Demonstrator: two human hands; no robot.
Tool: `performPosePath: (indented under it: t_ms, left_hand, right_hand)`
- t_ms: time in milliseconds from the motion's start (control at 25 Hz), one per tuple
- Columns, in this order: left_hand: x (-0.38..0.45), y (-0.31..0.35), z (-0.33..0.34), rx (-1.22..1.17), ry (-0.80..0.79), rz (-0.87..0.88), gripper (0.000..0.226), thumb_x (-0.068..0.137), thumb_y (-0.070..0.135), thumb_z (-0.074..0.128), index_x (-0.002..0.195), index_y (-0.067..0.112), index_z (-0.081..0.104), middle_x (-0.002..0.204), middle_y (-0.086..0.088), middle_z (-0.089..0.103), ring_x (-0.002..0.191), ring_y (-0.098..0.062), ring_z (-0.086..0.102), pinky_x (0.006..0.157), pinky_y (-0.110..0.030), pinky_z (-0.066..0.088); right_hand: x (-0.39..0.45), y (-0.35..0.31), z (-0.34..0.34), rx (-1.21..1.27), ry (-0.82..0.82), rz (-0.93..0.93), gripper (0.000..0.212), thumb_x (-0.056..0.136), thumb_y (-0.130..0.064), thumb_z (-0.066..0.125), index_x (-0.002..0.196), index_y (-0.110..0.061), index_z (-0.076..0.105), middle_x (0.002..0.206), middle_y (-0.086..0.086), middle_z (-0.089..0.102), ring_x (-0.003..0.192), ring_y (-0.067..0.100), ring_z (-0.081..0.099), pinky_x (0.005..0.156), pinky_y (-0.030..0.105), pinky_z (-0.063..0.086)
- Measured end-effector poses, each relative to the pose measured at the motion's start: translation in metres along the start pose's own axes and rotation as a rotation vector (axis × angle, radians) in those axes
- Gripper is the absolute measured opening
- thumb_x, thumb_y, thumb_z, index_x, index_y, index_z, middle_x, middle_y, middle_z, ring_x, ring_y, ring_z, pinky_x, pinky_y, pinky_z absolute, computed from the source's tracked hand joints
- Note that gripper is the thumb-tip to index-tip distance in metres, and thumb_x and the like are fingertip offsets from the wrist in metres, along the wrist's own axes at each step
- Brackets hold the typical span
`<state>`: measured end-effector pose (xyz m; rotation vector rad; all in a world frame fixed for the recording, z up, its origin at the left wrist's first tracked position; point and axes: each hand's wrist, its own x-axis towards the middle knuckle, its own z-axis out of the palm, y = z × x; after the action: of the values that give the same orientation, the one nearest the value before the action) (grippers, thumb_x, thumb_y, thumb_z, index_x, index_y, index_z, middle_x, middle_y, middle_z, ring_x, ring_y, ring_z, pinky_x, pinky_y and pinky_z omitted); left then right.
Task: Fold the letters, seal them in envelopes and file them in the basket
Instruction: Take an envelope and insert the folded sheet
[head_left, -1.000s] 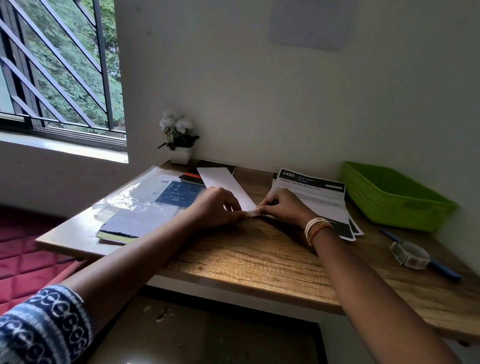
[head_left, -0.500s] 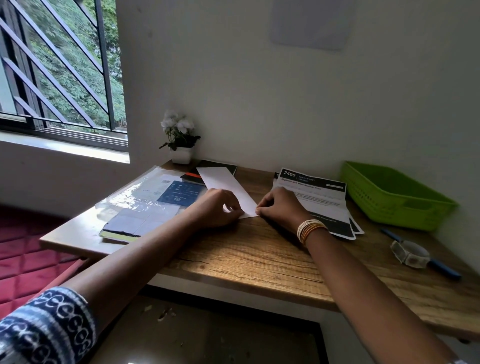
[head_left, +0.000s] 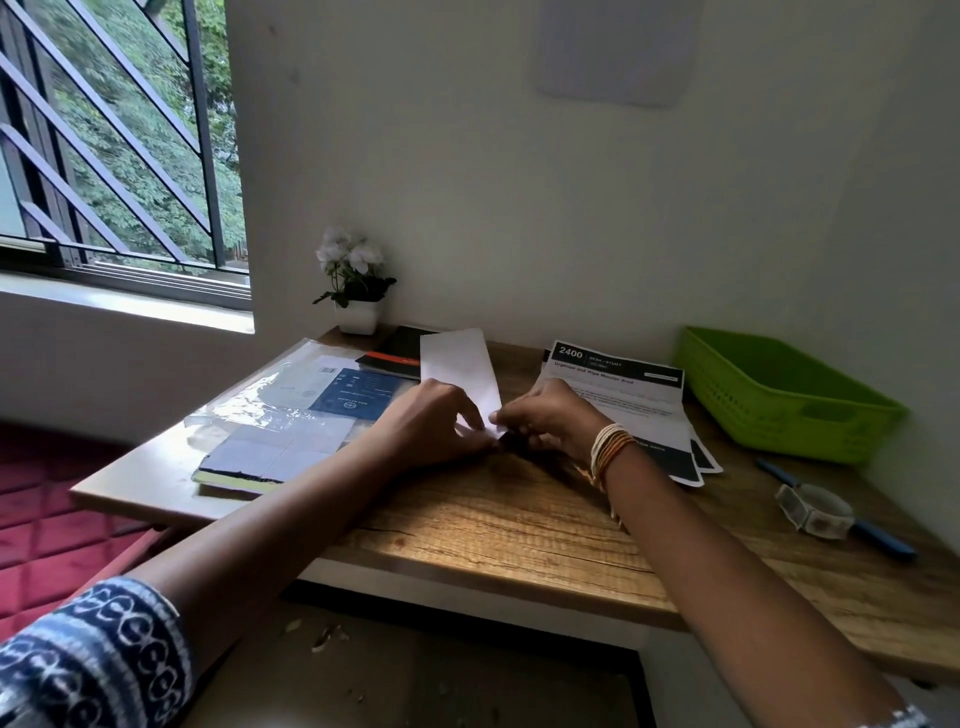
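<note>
A long white envelope lies on the wooden desk, pointing away from me. My left hand and my right hand meet at its near end, and the fingers of both pinch that end. Right of the hands lies a stack of printed letters with black headers. The green plastic basket stands at the far right against the wall. The envelope's near end is hidden under my fingers.
A clear plastic sleeve with a blue booklet covers the desk's left part. A small white flower pot and a black notebook sit at the back. A tape roll and a blue pen lie at the right.
Both hands stayed at the envelope's near end. Their fingers have drawn closer together there, and the near end looks slightly raised off the desk.
</note>
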<state>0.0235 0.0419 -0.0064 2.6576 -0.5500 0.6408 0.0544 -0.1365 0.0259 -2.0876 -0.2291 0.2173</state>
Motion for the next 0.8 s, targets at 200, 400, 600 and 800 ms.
performPosePath:
  t_ms: [200,400,600,800]
  left_hand:
    - [-0.004,0.008,-0.001,0.054,0.155,0.084,0.038,0.080,0.051,0.054,0.091,0.023,0.076,0.088,0.000,0.075,0.071,-0.017,0.069,0.063,-0.033,0.057]
    - [0.000,0.004,-0.007,-0.073,0.635,-0.018,0.019,0.087,0.017,0.059,0.079,0.010,0.074,0.070,-0.007,0.072,0.058,-0.021,0.067,0.055,-0.027,0.052]
    - [0.001,-0.017,-0.031,-0.509,1.021,-0.324,0.016,0.080,-0.003,0.065,0.092,0.001,0.075,0.082,-0.007,0.073,0.065,-0.002,0.061,0.064,-0.006,0.044]
    - [0.002,-0.036,-0.036,-1.185,0.988,-0.610,0.020,0.086,0.000,0.062,0.105,-0.004,0.068,0.086,-0.004,0.068,0.064,0.001,0.060,0.071,-0.022,0.050]
  right_hand:
    - [-0.002,0.000,-0.003,0.357,-0.016,-0.013,0.009,0.082,-0.007,0.071,0.088,-0.003,0.065,0.071,0.006,0.061,0.061,0.011,0.057,0.055,0.020,0.051]
    - [0.002,0.000,0.000,0.564,-0.094,-0.087,0.020,0.091,-0.023,0.064,0.101,-0.006,0.061,0.079,0.007,0.066,0.064,0.015,0.062,0.059,0.025,0.054]
    - [0.005,0.002,0.003,0.397,0.016,-0.185,0.018,0.089,-0.014,0.065,0.103,-0.003,0.060,0.083,0.008,0.063,0.062,0.014,0.061,0.055,0.026,0.052]
    - [0.028,0.001,-0.003,0.185,0.192,-0.231,0.049,0.084,-0.025,0.070,0.124,-0.002,0.055,0.114,0.018,0.061,0.102,0.025,0.060,0.087,0.038,0.049]
